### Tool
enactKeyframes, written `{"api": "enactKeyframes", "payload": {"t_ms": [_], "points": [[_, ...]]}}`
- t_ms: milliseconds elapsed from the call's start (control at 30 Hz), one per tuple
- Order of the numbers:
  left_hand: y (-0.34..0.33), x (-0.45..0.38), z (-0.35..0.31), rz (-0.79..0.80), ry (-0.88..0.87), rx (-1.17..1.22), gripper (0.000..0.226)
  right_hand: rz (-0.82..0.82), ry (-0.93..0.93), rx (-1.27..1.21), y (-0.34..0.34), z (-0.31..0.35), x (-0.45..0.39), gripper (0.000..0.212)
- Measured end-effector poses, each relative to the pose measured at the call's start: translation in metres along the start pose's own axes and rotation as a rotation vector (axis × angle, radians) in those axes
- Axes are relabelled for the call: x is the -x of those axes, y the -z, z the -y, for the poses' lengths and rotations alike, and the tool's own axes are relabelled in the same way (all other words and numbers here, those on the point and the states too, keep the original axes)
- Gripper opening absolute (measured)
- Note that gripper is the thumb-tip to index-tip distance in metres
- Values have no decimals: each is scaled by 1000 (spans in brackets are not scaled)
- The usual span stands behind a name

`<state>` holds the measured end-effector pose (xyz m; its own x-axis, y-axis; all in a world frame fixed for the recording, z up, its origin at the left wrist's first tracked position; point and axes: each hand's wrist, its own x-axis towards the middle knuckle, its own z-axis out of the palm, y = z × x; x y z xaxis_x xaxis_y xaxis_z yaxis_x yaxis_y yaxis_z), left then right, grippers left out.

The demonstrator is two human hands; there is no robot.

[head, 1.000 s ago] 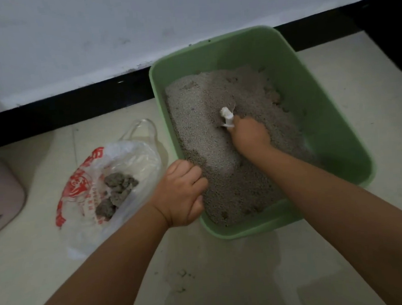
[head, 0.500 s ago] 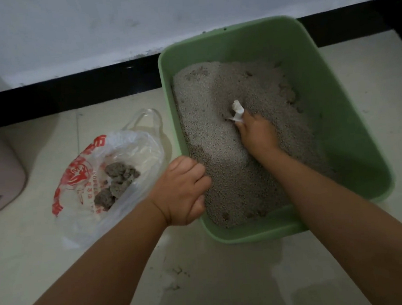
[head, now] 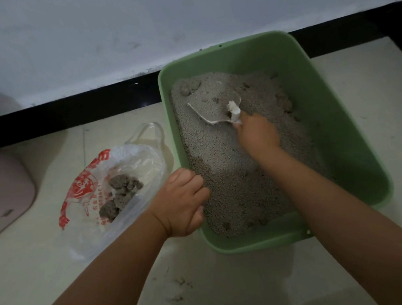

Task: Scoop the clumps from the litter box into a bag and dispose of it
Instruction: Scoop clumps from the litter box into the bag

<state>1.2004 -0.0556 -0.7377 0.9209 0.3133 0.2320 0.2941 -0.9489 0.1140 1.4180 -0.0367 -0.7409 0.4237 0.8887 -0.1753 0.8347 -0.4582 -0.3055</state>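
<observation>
Gripping the scoop (head: 216, 108) loaded with loose litter, the right hand (head: 257, 136) could spill grains short of the plastic bag (head: 129, 162); the left hand (head: 182, 201) clutches the litter box (head: 335, 119) rim

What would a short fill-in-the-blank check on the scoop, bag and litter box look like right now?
1. The right hand holds the white scoop by its ____.
2. The left hand grips the ____ rim of the green litter box.
3. The grey clumps already scooped out lie in the plastic ____.
4. The scoop's bowl is loaded with ____.

Missing words: handle; left; bag; litter
</observation>
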Motion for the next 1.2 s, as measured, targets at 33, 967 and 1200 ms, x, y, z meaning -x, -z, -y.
{"api": "enactKeyframes", "payload": {"t_ms": [33,967,1200], "points": [[1,0,0,1,4,-8,23,14,-11,48,9,1,-2,32],[0,-1,0,-20,20,7,28,-234,11,-387,-26,9,10,30],[-1,-1,0,-11,12,-14,28,-206,73,-222,10,-33,45,36]]}}
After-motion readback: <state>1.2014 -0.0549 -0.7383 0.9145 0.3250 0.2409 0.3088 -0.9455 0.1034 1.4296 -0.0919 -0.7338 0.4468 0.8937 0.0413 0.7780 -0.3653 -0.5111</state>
